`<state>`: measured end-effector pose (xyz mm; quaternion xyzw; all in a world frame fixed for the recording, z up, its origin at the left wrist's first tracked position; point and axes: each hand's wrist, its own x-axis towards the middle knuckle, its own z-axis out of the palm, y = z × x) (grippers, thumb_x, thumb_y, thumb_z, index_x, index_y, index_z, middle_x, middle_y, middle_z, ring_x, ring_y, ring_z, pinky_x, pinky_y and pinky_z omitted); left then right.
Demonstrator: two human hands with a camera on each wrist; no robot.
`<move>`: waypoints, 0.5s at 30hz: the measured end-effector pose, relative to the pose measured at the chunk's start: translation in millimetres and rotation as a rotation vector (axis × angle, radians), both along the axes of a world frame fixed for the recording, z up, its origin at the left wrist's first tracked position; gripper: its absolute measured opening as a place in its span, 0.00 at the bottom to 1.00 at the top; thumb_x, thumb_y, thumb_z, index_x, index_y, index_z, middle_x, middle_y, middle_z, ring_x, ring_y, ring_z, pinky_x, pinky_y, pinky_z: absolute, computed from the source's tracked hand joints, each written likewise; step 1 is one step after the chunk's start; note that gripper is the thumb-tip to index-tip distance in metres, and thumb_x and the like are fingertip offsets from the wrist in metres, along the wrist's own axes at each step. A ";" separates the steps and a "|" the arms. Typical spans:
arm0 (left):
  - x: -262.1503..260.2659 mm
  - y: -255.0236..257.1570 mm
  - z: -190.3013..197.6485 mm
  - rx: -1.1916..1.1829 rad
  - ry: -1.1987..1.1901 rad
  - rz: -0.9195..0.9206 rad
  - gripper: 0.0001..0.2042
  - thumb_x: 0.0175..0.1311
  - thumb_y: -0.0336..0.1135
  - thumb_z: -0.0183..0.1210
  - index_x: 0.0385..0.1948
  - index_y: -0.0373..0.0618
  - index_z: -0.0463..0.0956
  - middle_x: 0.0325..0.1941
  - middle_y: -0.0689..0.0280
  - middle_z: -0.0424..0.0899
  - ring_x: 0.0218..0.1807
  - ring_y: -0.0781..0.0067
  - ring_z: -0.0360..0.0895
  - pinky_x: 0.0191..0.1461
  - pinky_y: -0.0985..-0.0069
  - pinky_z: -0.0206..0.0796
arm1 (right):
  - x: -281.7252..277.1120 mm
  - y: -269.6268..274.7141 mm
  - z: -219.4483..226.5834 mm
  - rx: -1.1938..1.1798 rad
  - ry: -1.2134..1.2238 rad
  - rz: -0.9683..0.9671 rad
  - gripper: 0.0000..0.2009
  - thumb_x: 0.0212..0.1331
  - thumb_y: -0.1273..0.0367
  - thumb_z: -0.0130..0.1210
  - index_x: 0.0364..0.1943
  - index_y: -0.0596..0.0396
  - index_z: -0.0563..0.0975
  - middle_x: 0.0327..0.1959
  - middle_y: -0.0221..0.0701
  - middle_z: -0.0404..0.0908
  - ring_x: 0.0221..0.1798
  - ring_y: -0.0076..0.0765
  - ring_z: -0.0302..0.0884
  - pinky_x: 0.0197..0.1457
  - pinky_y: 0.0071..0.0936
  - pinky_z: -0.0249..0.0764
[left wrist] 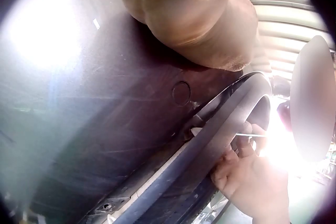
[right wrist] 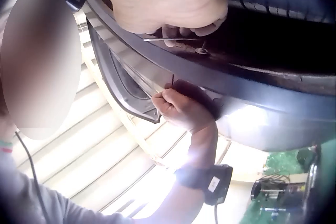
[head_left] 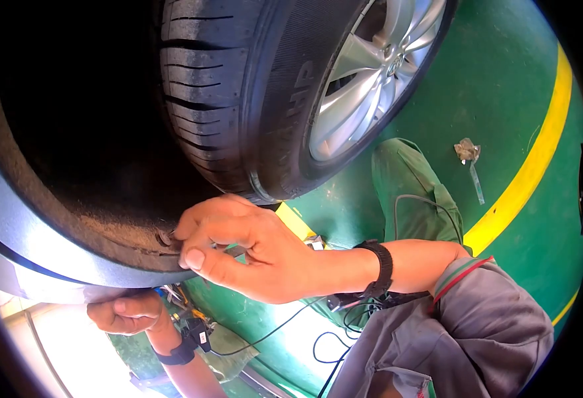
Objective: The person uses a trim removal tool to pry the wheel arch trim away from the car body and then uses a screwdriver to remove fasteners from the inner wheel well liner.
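My right hand (head_left: 258, 249) is at the lower lip of the wheel arch (head_left: 135, 255), its fingers curled at the edge. In the right wrist view, a thin metal rod (right wrist: 173, 39) lies across under the fingers of that hand, beside a small fastener (right wrist: 201, 50) in the liner. The left wrist view also shows the rod (left wrist: 249, 135) in the right hand's grip. Below, my left hand (head_left: 129, 312) stays close against the outside of the body panel (left wrist: 94, 119), fingers curled. A thin dark rod (right wrist: 172, 79) sticks up from its pinched fingertips.
A tyre (head_left: 238, 99) with a silver alloy wheel (head_left: 377, 73) hangs over the right hand. Cables (head_left: 344, 338) trail by the grey sleeve. On the green floor (head_left: 490, 99) lie a yellow line (head_left: 530, 172) and a crumpled scrap (head_left: 467, 151).
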<state>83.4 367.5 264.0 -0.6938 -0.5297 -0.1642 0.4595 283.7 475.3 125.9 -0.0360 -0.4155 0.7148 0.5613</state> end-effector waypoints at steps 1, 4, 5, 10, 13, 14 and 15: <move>0.2 0.7 0.0 0.001 0.004 -0.004 0.16 0.78 0.44 0.41 0.30 0.44 0.61 0.28 0.68 0.68 0.29 0.76 0.69 0.34 0.79 0.63 | 3.0 -4.0 -0.4 -0.045 -0.047 0.077 0.05 0.65 0.72 0.54 0.41 0.56 0.80 0.39 0.33 0.81 0.39 0.27 0.78 0.42 0.27 0.73; 0.9 1.6 0.6 0.001 0.011 -0.004 0.16 0.78 0.44 0.41 0.29 0.44 0.61 0.28 0.68 0.68 0.28 0.77 0.69 0.34 0.80 0.63 | 13.9 -5.7 0.9 -0.267 -0.185 0.395 0.06 0.64 0.71 0.57 0.41 0.58 0.77 0.32 0.33 0.78 0.33 0.27 0.76 0.36 0.29 0.73; 1.0 2.0 0.9 -0.001 0.014 0.003 0.16 0.78 0.44 0.42 0.29 0.44 0.61 0.27 0.68 0.69 0.28 0.77 0.69 0.33 0.80 0.63 | 11.3 -5.6 -2.2 -0.267 -0.185 0.393 0.06 0.64 0.71 0.57 0.41 0.58 0.77 0.32 0.33 0.78 0.33 0.27 0.76 0.36 0.29 0.73; 1.8 3.2 0.7 -0.006 0.017 -0.010 0.16 0.78 0.43 0.42 0.29 0.44 0.62 0.27 0.68 0.69 0.28 0.77 0.69 0.33 0.81 0.62 | -15.8 -3.7 -11.8 -0.117 -0.425 0.360 0.11 0.64 0.69 0.53 0.43 0.64 0.75 0.28 0.46 0.79 0.32 0.44 0.79 0.37 0.38 0.73; 6.5 6.7 0.2 -0.016 0.021 -0.008 0.15 0.78 0.43 0.42 0.30 0.45 0.60 0.27 0.69 0.64 0.28 0.77 0.64 0.32 0.80 0.59 | -40.4 -5.1 -11.3 -0.124 -0.388 0.183 0.12 0.65 0.69 0.50 0.46 0.64 0.76 0.31 0.51 0.80 0.37 0.52 0.80 0.43 0.42 0.74; 7.9 8.1 -0.1 -0.025 0.021 -0.011 0.14 0.79 0.43 0.42 0.31 0.46 0.59 0.28 0.70 0.60 0.28 0.77 0.60 0.32 0.79 0.56 | -47.3 -3.5 -7.2 -0.125 -0.387 0.183 0.12 0.65 0.69 0.50 0.46 0.64 0.76 0.31 0.51 0.80 0.37 0.52 0.80 0.43 0.42 0.74; 8.1 8.8 -0.5 -0.025 0.021 -0.011 0.14 0.79 0.43 0.42 0.31 0.46 0.59 0.28 0.70 0.60 0.28 0.77 0.60 0.32 0.79 0.56 | -54.2 -1.1 -3.2 -0.171 -0.338 0.143 0.12 0.65 0.69 0.49 0.47 0.64 0.77 0.32 0.51 0.80 0.39 0.52 0.80 0.46 0.41 0.74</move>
